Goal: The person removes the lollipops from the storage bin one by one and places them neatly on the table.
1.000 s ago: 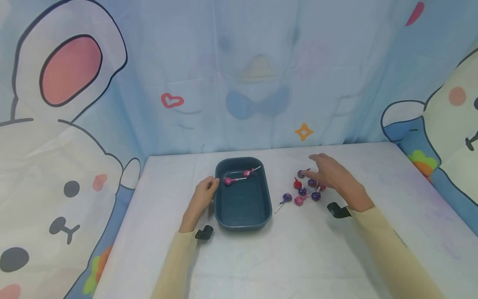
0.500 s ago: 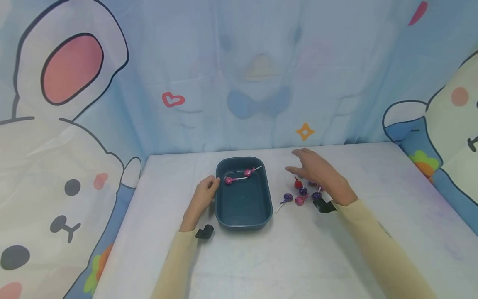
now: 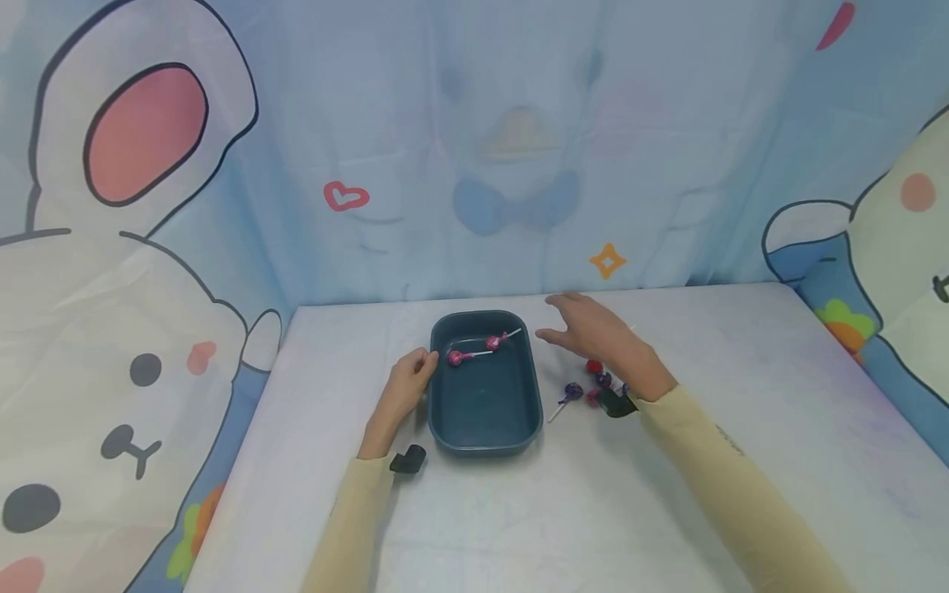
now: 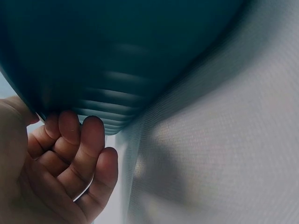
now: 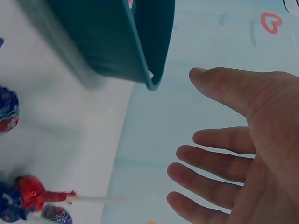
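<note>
My left hand [image 3: 404,383] holds the left rim of a dark teal plastic bin [image 3: 485,412], its fingers bent against the outer wall in the left wrist view. Two pink-wrapped lollipops, one nearer [image 3: 455,358] and one farther [image 3: 494,342], lie inside the bin. Just right of the bin's far corner is my right hand [image 3: 596,333], thumb and fingers spread around nothing. Below it on the table are several wrapped lollipops, among them a purple one [image 3: 573,391] and a red one [image 5: 32,192]. My hand and wrist hide part of that group.
A white-covered table [image 3: 504,519] bears everything. Behind it hangs a blue curtain [image 3: 511,263] printed with cartoon animals. A black wrist camera [image 3: 617,403] overlaps the lollipops in the head view; another wrist camera [image 3: 408,459] is by the bin's near left corner.
My right hand has moved left from beyond the lollipops toward the bin, its fingers staying spread. The left hand, the bin and the two lollipops in it have stayed put.
</note>
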{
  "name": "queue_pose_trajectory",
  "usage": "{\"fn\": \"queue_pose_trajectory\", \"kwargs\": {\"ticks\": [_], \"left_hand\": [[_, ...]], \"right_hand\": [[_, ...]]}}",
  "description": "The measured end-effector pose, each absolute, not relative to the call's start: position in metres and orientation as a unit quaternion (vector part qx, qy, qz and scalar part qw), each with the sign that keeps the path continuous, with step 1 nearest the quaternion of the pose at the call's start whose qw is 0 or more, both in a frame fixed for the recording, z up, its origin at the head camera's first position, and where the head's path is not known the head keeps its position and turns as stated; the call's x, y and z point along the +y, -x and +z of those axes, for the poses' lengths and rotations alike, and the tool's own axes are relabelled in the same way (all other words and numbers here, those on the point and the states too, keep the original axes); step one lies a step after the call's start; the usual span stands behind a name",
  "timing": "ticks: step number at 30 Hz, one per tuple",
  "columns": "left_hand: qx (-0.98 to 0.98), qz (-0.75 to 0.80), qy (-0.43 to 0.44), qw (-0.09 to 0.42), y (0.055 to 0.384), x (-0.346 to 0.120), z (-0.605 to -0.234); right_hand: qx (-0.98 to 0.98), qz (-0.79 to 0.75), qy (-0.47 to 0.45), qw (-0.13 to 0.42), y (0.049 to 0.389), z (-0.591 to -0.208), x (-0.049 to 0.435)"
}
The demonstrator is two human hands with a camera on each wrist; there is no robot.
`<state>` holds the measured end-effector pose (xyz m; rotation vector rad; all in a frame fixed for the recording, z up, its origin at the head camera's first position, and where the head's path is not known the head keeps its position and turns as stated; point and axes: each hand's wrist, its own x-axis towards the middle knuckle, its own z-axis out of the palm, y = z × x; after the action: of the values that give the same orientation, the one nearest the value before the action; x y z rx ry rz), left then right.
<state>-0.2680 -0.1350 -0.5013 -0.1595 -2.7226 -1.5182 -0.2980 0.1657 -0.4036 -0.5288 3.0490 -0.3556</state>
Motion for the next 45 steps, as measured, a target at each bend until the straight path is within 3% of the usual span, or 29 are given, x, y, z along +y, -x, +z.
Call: {"fn": "queue_pose_trajectory", "kwargs": {"ticks": [30, 45], "left_hand": [[-0.869, -0.492, 0.047, 0.001, 0.269, -0.135, -0.502], [-0.875, -0.48, 0.055, 0.007, 0.271, -0.135, -0.502]], "right_hand": [[0.958, -0.031, 0.285, 0.025, 0.306, -0.409, 0.084], [0.949, 0.018, 0.307, 0.068, 0.314, -0.42, 0.048]]}}
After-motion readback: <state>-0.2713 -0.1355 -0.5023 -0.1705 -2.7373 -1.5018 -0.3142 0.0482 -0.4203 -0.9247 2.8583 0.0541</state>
